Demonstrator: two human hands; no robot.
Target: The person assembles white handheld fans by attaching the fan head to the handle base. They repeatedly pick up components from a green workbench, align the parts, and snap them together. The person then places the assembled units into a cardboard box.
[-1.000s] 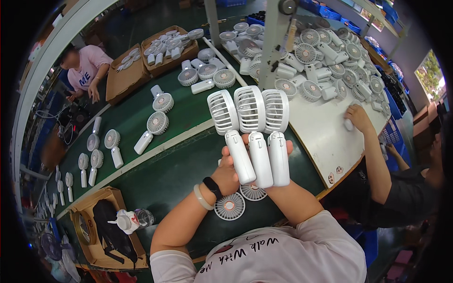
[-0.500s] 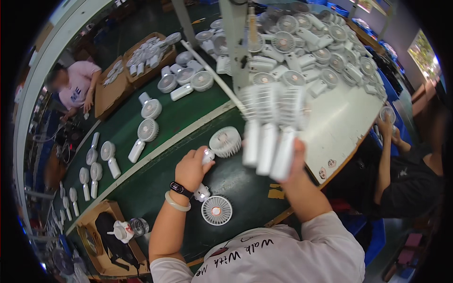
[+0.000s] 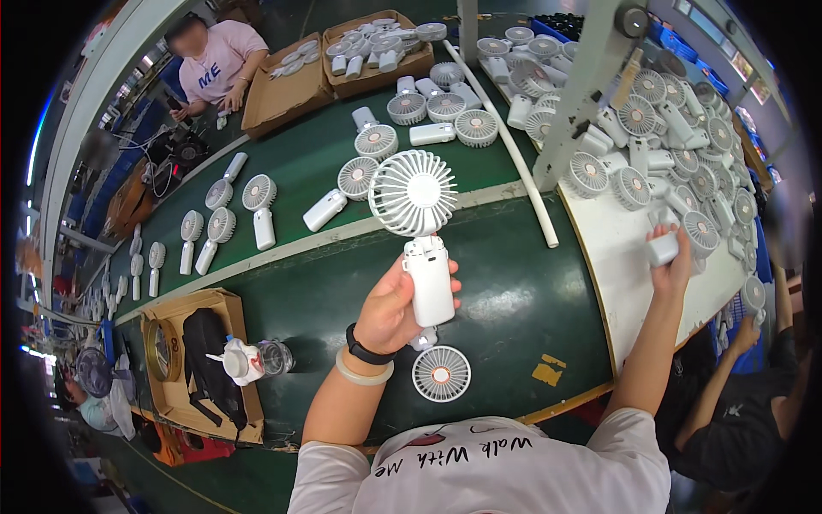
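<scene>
A: From my feed, the biggest thing is the dark green worktop [image 3: 514, 283], with a white worktop [image 3: 616, 257] to its right heaped with white handheld fans [image 3: 651, 146]. What step do you read?

B: I judge it as picking and checking 1 fan at a time. My left hand [image 3: 396, 307] holds 1 white handheld fan [image 3: 421, 231] upright over the green worktop, head up, handle down. My right hand [image 3: 670, 250] is out at the near edge of the heap.

A: And the grip on each side?

B: Left grip is clamped round the lower handle, thumb across the front. Right grip is closed on a small white fan body [image 3: 662, 248] at the pile's edge; I cannot tell whether that piece is lifted or resting.

A: Next move?

B: I would say it calls for a steady wrist on the left, and a clean lift on the right without dragging neighbouring fans.

A: Arm pose?

B: Left forearm bent, rising from the lower edge, with a black wristband [image 3: 368, 351] and pale bangle [image 3: 364, 375]. Right arm stretched nearly straight. 1 loose fan head [image 3: 441, 373] lies flat below the left hand.
</scene>
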